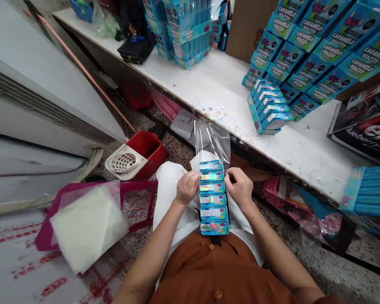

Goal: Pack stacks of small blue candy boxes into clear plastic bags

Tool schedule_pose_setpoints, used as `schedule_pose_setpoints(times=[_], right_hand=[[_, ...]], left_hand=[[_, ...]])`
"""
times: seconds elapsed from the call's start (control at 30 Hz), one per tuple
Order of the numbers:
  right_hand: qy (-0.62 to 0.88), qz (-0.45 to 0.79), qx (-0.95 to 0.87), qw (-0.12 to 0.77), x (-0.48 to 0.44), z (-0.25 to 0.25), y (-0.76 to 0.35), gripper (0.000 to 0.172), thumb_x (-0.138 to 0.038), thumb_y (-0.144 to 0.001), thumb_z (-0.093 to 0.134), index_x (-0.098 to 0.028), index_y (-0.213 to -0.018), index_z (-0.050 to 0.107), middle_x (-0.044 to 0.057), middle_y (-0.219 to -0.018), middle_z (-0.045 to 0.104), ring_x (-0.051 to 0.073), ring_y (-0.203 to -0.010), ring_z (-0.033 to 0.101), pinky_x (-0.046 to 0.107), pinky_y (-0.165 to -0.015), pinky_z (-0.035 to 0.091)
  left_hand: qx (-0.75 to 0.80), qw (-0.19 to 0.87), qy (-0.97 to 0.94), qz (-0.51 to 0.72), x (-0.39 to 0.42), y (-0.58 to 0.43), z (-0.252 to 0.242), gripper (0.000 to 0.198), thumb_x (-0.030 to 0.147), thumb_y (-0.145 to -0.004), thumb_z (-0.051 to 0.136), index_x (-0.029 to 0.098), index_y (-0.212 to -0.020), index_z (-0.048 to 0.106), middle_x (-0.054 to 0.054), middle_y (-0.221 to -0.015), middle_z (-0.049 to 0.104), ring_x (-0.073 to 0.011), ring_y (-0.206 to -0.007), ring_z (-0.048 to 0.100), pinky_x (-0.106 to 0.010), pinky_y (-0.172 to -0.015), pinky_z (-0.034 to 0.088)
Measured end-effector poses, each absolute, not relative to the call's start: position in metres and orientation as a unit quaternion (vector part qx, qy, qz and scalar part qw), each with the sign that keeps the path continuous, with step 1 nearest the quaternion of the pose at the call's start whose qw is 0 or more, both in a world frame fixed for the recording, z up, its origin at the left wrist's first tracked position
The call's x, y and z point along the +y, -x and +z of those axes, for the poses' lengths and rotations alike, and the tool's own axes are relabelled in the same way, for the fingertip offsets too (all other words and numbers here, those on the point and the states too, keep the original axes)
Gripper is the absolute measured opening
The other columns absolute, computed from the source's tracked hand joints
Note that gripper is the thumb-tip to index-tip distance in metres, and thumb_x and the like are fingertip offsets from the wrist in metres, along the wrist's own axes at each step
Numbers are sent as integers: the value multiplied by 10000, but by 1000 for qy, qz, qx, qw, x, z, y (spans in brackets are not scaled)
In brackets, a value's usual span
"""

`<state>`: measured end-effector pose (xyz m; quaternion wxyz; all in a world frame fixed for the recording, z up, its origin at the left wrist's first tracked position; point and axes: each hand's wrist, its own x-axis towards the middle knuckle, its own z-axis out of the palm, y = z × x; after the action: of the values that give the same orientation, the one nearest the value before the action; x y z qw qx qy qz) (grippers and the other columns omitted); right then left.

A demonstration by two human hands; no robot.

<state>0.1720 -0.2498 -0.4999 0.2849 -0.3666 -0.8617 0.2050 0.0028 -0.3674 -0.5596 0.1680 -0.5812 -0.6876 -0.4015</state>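
Observation:
A row of several small blue boxes [213, 200] with shiny tops lies on my lap, running away from my waist. A clear plastic bag [211, 137] stretches beyond the far end of the row, its edges near both hands. At the left side of the row, my left hand [188, 186] has its fingers pinched together on the bag's edge. My right hand [239, 185] is at the right side, thumb and forefinger pinched on the other edge of the bag.
Ahead is a white table [215, 82] with stacked blue boxes [319, 50] and one filled tray [267, 107]. A red bucket [150, 154] stands left of my legs, beside a magenta stool [61, 202] bearing plastic sheets [90, 228]. More blue boxes [372, 196] sit far right.

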Motion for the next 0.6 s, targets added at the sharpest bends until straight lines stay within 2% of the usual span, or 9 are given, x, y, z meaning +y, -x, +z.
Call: schedule_pose_setpoints(times=[0.1,0.2,0.33,0.47,0.6], right_hand=[[346,157,-874,302,-249,-499,-174,127,-156,-841,502,-205,-835,618,30,-900,680,155,-842,621,260,-776,458],[342,140,-877,307,-247,-502,-177,108,-165,-840,516,-204,-840,617,42,-955,674,163,-892,607,273,-817,446],[438,215,-826,282,-244,-513,-178,54,-245,-831,533,-205,-834,570,17,-842,621,145,-772,577,257,-712,438],[518,261,-784,223,-234,-529,-175,156,-356,-844,523,-204,-864,547,4,-815,611,139,-680,560,243,-597,373],[530,237,-803,132,-229,-545,-170,298,-461,-911,438,-207,-807,556,4,-737,621,147,-647,548,248,-548,280]], left_hand=[[-736,118,529,-405,-362,-8,-563,238,265,-907,470,171,-1117,530,-107,-1031,636,-204,-998,600,-345,-871,498],[-802,50,449,-390,-357,-18,-564,245,363,-900,449,161,-1008,535,-112,-973,608,-236,-941,574,-375,-820,475],[-840,-39,427,-332,-353,-25,-562,159,275,-890,449,204,-759,504,-45,-761,599,-208,-749,556,-339,-726,412],[-850,-84,439,-277,-348,-22,-558,143,204,-887,425,203,-786,526,-48,-783,642,-212,-770,576,-332,-711,360],[-858,-128,455,-204,-339,-16,-557,176,208,-888,419,199,-800,571,-56,-782,669,-212,-730,589,-327,-658,319]])
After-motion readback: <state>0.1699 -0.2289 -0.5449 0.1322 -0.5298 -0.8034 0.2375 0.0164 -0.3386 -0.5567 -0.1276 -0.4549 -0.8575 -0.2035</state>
